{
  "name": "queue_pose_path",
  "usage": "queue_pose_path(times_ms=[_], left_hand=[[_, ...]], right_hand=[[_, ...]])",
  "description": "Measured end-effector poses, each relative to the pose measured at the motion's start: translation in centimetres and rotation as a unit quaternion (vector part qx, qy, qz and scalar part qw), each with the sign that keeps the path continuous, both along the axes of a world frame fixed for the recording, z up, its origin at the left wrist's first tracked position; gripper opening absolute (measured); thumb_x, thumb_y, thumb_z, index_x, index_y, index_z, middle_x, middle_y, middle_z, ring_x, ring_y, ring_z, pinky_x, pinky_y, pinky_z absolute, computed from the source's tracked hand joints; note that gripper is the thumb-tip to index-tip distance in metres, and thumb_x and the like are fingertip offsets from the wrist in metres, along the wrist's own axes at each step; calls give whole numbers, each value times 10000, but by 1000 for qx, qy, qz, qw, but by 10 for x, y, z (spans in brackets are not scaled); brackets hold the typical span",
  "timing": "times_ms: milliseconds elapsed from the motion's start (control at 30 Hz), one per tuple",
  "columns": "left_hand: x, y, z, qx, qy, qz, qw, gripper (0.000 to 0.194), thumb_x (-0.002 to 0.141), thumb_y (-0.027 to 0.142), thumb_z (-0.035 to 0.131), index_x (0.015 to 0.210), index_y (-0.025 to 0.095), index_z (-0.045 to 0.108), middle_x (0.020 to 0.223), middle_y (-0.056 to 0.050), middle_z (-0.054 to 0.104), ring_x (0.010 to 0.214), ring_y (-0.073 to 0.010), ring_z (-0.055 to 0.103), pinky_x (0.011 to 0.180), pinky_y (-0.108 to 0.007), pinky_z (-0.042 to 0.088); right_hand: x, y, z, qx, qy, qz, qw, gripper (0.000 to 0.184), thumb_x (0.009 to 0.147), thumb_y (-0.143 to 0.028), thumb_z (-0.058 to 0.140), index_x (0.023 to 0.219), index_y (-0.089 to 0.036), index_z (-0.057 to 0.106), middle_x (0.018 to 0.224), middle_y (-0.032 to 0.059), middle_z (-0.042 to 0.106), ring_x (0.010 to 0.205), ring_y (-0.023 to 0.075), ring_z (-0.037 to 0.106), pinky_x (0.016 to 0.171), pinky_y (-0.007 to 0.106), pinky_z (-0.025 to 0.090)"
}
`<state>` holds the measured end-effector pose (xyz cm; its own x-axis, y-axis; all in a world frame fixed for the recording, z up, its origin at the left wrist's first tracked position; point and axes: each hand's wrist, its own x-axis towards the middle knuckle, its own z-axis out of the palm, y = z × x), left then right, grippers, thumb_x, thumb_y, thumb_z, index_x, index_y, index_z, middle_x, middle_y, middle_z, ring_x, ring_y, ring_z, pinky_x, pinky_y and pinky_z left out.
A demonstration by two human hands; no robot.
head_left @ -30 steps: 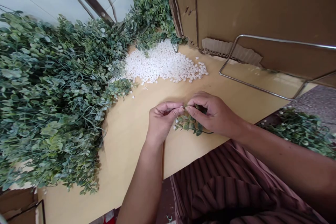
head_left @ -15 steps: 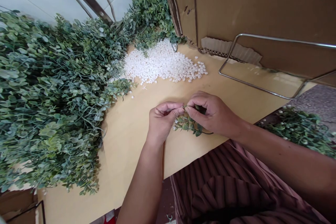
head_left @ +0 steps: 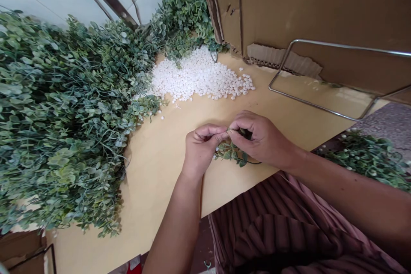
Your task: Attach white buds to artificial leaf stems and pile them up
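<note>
Low over the tabletop, my right hand [head_left: 261, 139] pinches an artificial leaf sprig [head_left: 233, 152] between thumb and forefinger. Its small green leaves hang below the fingers, and a dark stem curves out under the palm. My left hand [head_left: 202, 145] is closed in a pinch, its fingertips meeting those of the right at a greenish bit of the sprig. Whatever lies between the left fingertips is too small and covered to make out. Small white pieces show among the leaves beside the left thumb. Beyond the hands lies a heap of small white pieces [head_left: 199, 77].
A large mass of artificial greenery [head_left: 64, 120] covers the left of the tan tabletop [head_left: 160, 171]. More greenery [head_left: 183, 0] stands behind the white heap. A cardboard box [head_left: 305, 4] and a bent metal wire frame [head_left: 317, 103] are at the right. Other leaves [head_left: 372, 158] lie lower right.
My left hand has shifted slightly right, bringing its fingertips against those of the right hand. The right hand and the sprig have stayed nearly in place.
</note>
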<state>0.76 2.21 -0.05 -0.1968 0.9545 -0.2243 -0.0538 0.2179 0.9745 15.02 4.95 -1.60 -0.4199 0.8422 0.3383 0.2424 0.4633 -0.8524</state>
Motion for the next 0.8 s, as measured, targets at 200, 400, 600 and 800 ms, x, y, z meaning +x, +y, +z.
queue_pose_path(times_ms=[200, 400, 600, 800], left_hand=[[1, 1, 2, -6, 0, -9, 1000, 169, 470, 224, 827, 572, 174, 702, 598, 3, 694, 531, -85, 609, 547, -194, 508], [-1, 0, 3, -18, -31, -10, 999, 183, 495, 266, 819, 620, 182, 716, 594, -6, 701, 520, -93, 618, 549, -205, 512], [-4, 1, 2, -7, -56, -19, 998, 197, 512, 287, 814, 652, 181, 724, 593, -6, 703, 538, -92, 626, 572, -199, 523], [-2, 1, 1, 2, -47, -18, 999, 176, 531, 269, 802, 656, 174, 722, 579, 5, 696, 513, -66, 603, 543, -164, 502]], right_hand=[[1, 0, 0, -6, 6, 17, 1000, 158, 769, -168, 470, 613, -181, 491, 606, 15, 499, 634, 142, 467, 595, 271, 379], [1, 0, 4, -18, 9, 20, 1000, 178, 800, -178, 460, 627, -175, 503, 605, 13, 500, 629, 140, 473, 599, 273, 381], [1, 0, 5, -21, 13, 8, 1000, 188, 809, -181, 460, 628, -173, 510, 601, 10, 512, 624, 135, 474, 604, 270, 381], [0, 0, 3, -15, 7, 6, 1000, 183, 799, -187, 466, 621, -176, 507, 596, 8, 503, 621, 134, 470, 603, 266, 381]])
